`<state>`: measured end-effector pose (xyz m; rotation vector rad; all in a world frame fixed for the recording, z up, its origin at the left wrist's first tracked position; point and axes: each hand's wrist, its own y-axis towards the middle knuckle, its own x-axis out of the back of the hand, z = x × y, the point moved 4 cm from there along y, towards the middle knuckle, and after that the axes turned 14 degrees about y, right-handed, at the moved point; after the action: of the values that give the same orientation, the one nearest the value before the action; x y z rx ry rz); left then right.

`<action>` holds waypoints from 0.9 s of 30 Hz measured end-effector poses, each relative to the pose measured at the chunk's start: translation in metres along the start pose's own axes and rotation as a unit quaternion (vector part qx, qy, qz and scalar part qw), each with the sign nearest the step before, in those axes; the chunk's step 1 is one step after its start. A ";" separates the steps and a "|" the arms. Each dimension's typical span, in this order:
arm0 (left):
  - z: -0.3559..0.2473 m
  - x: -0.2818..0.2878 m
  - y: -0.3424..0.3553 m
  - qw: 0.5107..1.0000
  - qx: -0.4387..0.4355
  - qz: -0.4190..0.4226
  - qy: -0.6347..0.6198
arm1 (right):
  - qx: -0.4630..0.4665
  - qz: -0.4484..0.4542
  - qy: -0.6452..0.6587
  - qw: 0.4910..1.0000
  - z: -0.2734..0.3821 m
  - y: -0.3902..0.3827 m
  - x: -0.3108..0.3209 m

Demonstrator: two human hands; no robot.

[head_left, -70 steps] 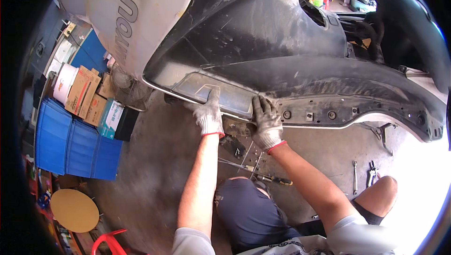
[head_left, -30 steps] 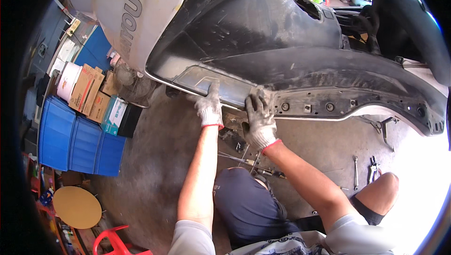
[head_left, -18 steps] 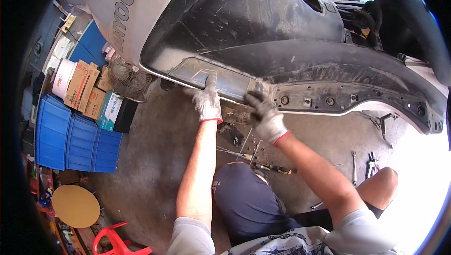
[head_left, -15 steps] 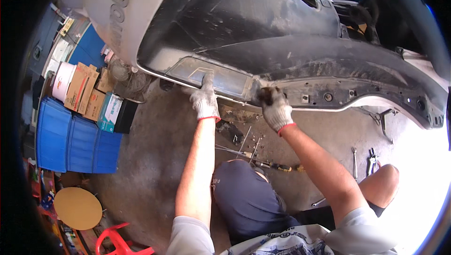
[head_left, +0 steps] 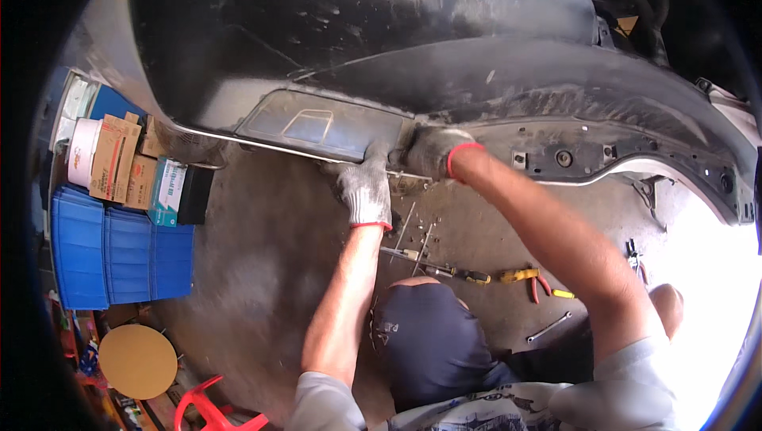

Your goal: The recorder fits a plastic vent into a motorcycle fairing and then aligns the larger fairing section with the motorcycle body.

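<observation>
A large dark, scuffed vehicle body panel [head_left: 444, 74] with a pale lower edge spans the space before me. My left hand [head_left: 367, 185], in a grey-white knit glove with a red cuff, grips that lower edge. Its thumb lies on top beside a recessed plate [head_left: 317, 125], and its fingers go underneath. My right hand [head_left: 438, 153], gloved the same way, is curled at the inner corner just right of the plate. Its fingertips are hidden, so what it holds cannot be made out. Further right, the panel's flange [head_left: 548, 153] has several holes and clips.
On the floor below lie a screwdriver [head_left: 475, 276], a yellow-handled tool [head_left: 520, 275], red-handled pliers [head_left: 543, 288], a wrench [head_left: 549, 326] and thin rods [head_left: 405, 228]. Blue bins [head_left: 79, 248] and cardboard boxes [head_left: 115, 157] stand left. Nearer are a round tan top [head_left: 137, 361] and a red plastic frame [head_left: 210, 407].
My right hand has moved slightly left into the corner, and the dark thing seen at it before is hidden. My left hand sits closer to it along the edge. The view has shifted.
</observation>
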<state>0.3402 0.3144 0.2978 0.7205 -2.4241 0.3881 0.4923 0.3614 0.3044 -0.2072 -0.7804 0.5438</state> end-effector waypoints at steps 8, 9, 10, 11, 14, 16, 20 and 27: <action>0.017 0.004 0.003 0.999 -0.033 0.000 0.016 | -0.089 -0.018 0.308 0.947 -0.010 -0.005 -0.006; 0.017 0.004 0.003 0.999 -0.020 0.005 0.041 | -0.098 -0.021 0.327 0.940 -0.003 -0.013 0.004; 0.018 0.003 0.002 0.998 -0.007 0.009 0.066 | -0.098 -0.025 0.326 0.940 -0.004 -0.011 0.008; 0.020 0.001 0.002 0.993 0.015 0.036 0.110 | -0.136 -0.021 0.325 0.935 -0.008 -0.009 0.012; 0.010 -0.001 -0.008 0.989 0.081 0.054 0.113 | -0.180 -0.033 0.342 0.922 -0.019 -0.006 0.009; 0.005 -0.002 -0.008 0.993 0.049 0.040 0.100 | -0.200 -0.089 0.369 0.903 -0.026 -0.005 0.008; 0.010 0.004 0.000 0.992 -0.019 -0.022 0.124 | -0.146 -0.318 0.256 0.901 -0.017 -0.018 -0.010; 0.006 -0.007 -0.001 0.981 -0.093 -0.083 0.152 | 0.027 -0.317 -0.092 0.943 0.011 -0.042 -0.021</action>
<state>0.3429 0.3141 0.2886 0.7165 -2.0641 0.1863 0.4885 0.3149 0.3147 0.1525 -0.9556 -0.0301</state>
